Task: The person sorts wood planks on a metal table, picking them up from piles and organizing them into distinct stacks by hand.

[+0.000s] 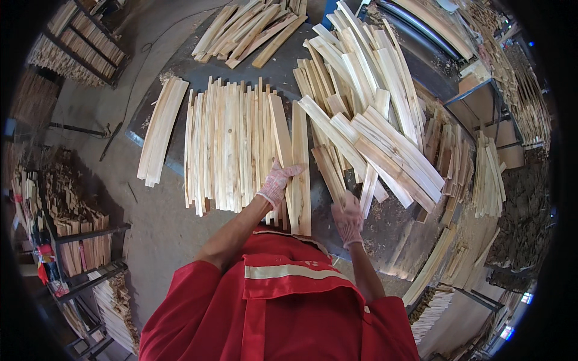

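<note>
My left hand (279, 180), in a pinkish knit glove, grips a pale wooden slat (281, 128) that leans at the right end of a row of slats (230, 144) lined up side by side. Its thumb reaches over a wider board (301, 167) lying lengthwise just right of it. My right hand (348, 216), gloved too, is closed around the near end of a brownish wooden slat (328, 173). Beyond that hand, loose slats (397, 158) lie crosswise over a larger heap (361, 72). Everything rests on a dark metal table (275, 72).
A few slats (162, 131) lie apart at the table's left edge. Another pile (250, 31) sits at the far side. Racks of stacked wood (86, 234) stand on the floor at left; more bundles (489, 180) are at right. A cable (146, 47) runs across the floor.
</note>
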Demonstrator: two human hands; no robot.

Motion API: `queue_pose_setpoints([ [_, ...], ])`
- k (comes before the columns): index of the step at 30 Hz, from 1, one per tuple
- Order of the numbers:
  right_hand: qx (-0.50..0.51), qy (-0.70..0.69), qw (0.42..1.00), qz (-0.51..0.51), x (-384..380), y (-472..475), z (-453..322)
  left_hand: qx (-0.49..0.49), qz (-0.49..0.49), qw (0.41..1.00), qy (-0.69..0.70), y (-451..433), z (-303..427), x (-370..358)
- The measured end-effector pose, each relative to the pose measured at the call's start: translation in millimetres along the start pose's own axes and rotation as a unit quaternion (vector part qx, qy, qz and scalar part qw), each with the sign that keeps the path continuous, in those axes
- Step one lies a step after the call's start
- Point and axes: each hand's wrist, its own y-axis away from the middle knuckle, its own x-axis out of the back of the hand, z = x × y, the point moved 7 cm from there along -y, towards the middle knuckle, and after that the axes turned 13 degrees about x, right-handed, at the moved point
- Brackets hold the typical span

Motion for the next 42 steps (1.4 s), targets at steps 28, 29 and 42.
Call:
queue_pose_setpoints([
  [28,0.054,-0.662,0.742,-0.092,-91,-77,-72,-0.098,0.055,0.994,0.006,46,98,95],
  [29,0.026,-0.617,0.782,-0.089,-93,-74,-66,-0.085,0.095,0.987,-0.101,49,120,128],
  [42,0.03,-0.109,0.97,-0.214,-123,-112,-94,-0.085,0.583,0.581,-0.562,64,265,429],
])
